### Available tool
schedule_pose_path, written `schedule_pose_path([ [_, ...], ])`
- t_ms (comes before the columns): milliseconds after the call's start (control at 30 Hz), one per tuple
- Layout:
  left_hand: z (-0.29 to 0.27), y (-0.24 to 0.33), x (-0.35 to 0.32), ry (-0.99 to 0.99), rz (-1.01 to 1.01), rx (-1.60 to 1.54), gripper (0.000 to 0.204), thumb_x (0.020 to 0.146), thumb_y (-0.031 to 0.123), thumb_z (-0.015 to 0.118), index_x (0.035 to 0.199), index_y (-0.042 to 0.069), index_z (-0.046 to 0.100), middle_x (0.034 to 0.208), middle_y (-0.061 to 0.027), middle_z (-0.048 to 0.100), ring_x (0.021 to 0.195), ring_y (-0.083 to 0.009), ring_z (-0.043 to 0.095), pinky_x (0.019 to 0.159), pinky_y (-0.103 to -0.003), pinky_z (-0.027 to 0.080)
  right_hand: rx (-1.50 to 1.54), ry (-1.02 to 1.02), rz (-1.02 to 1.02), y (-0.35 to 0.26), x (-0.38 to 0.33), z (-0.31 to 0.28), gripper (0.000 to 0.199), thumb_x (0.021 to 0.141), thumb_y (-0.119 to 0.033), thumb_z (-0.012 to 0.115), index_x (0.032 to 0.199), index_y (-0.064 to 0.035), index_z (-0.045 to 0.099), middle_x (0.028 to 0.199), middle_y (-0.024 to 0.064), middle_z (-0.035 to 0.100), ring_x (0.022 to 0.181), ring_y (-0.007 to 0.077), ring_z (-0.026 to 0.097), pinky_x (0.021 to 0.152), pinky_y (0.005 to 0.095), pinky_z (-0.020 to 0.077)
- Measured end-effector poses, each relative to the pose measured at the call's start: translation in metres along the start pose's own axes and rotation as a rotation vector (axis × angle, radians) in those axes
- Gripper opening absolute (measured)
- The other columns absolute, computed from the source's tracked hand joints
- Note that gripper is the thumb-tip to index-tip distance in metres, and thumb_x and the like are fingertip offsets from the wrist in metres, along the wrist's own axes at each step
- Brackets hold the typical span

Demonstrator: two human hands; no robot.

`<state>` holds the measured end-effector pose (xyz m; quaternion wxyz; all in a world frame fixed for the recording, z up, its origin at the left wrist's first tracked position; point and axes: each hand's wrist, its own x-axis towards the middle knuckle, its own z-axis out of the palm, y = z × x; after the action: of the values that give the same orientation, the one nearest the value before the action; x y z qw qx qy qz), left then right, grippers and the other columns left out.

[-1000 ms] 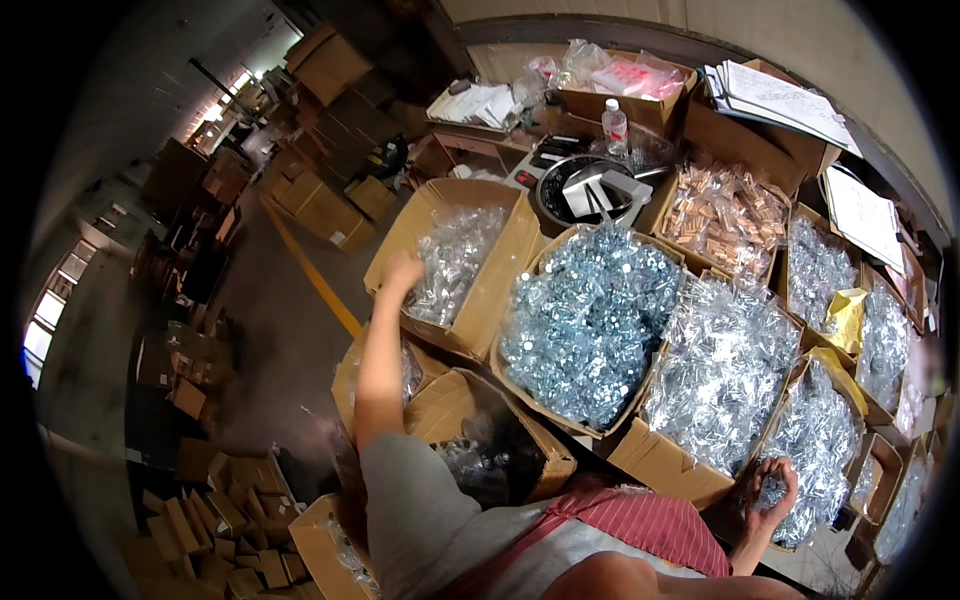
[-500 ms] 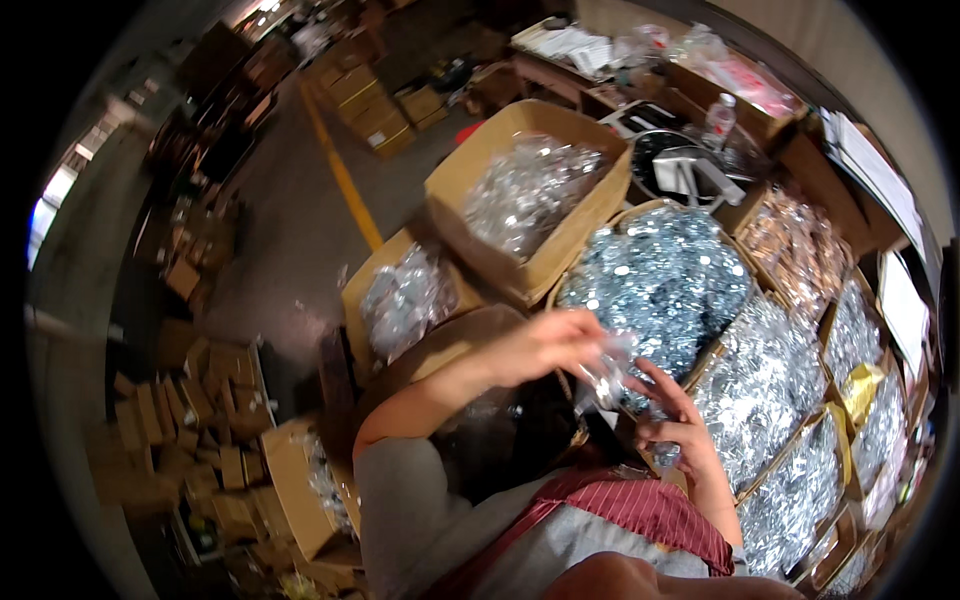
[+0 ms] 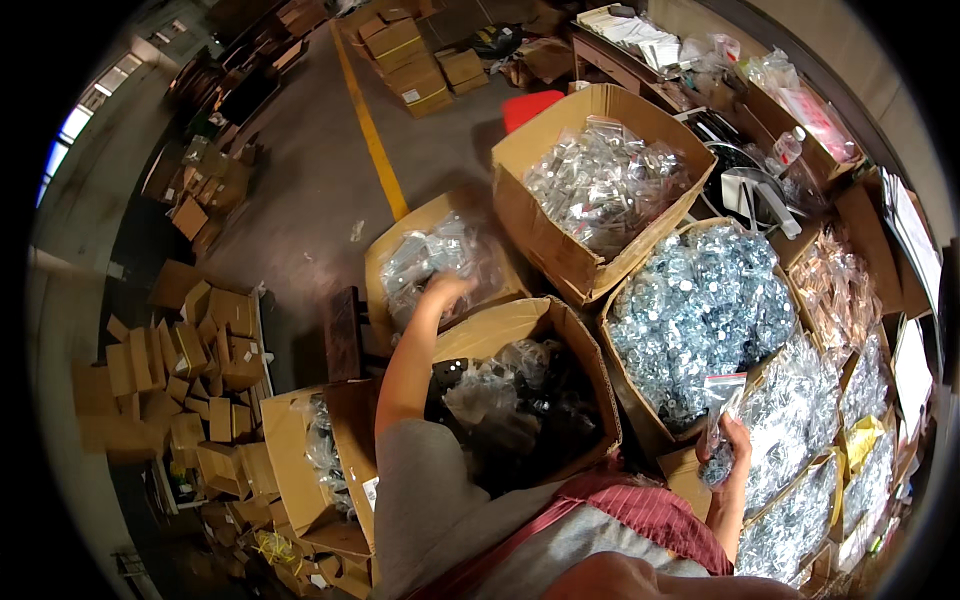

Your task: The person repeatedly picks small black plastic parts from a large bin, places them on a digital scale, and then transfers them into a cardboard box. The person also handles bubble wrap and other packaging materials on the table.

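Note:
My right hand (image 3: 735, 450) is closed round a small see-through zip bag (image 3: 724, 400) with a red strip at its top. Small shiny metal parts lie in the bottom of the bag. It is held upright beside the carton of bluish metal parts (image 3: 690, 310). My left hand (image 3: 447, 290) reaches over a low carton (image 3: 385, 262) of see-through plastic bags (image 3: 440, 250), at the near side of the pile. Its fingers are blurred and partly hidden, so whether they grip a bag cannot be made out. Below my left forearm stands a carton (image 3: 590, 385) with dark parts and plastic.
A tall carton (image 3: 545, 215) of filled bags stands behind. On the right are boxes of silvery parts (image 3: 790, 400) and copper-coloured parts (image 3: 835, 275). Another open carton (image 3: 295, 440) is at the left, near many small cardboard boxes (image 3: 215, 360). A yellow line (image 3: 370, 130) crosses the floor.
My hands were together at a see-through bag and have parted. My left hand has moved left to the carton of plastic bags; my right keeps a zip bag, lower right. The view has shifted.

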<state>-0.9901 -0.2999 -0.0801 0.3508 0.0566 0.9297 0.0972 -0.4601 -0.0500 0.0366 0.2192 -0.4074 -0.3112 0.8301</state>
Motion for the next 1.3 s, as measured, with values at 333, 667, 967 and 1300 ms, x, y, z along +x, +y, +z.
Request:
schedule_pose_path([
  [333, 0.006, -0.025, 0.019, -0.01, 0.208, -0.677, 0.012, 0.079, 0.014, 0.064, 0.074, 0.003, 0.067, 0.065, -0.0038, 0.061, 0.057, -0.0138, 0.054, 0.055, -0.029, 0.042, -0.057, 0.137, -0.06, 0.007, -0.014, 0.012, 0.018, 0.087, -0.022, 0.067, 0.088, -0.0081, 0.056, 0.061, 0.0034, 0.054, 0.043, 0.0145, 0.05, 0.039, 0.0263, 0.0387],
  [667, -0.007, 0.036, -0.169, -0.041, 0.851, -1.508, 0.019, 0.09, 0.012, 0.06, 0.106, 0.001, 0.058, 0.096, -0.0042, 0.058, 0.082, -0.0142, 0.057, 0.074, -0.031, 0.048, -0.043, -0.121, -0.038, -0.007, -0.057, -0.004, 0.048, 0.089, -0.028, 0.065, 0.121, 0.0063, 0.062, 0.088, 0.0046, 0.065, 0.055, 0.01, 0.056, 0.049, 0.0189, 0.0425],
  [967, 0.127, 0.14, -0.345, -1.351, 0.558, -1.668, 0.056, 0.085, 0.036, 0.047, 0.111, -0.013, 0.055, 0.089, -0.0234, 0.065, 0.065, -0.0285, 0.064, 0.052, -0.038, 0.053, 0.098, -0.335, -0.023, -0.014, -0.123, -0.048, 0.036, 0.091, -0.022, 0.065, 0.112, 0.0071, 0.065, 0.094, 0.0108, 0.069, 0.059, 0.0105, 0.058, 0.055, 0.0207, 0.0476],
  [1300, 0.34, 0.203, -0.525, -2.274, 0.053, -1.343, 0.037, 0.1, 0.029, 0.048, 0.07, 0.008, 0.043, 0.047, -0.0003, 0.037, 0.038, -0.0112, 0.04, 0.033, -0.023, 0.036, 0.183, -0.223, -0.269, 0.0, -0.258, -0.227, 0.057, 0.088, -0.026, 0.066, 0.129, 0.0123, 0.054, 0.085, 0.0072, 0.065, 0.06, 0.0086, 0.058, 0.054, 0.0197, 0.0444],
])
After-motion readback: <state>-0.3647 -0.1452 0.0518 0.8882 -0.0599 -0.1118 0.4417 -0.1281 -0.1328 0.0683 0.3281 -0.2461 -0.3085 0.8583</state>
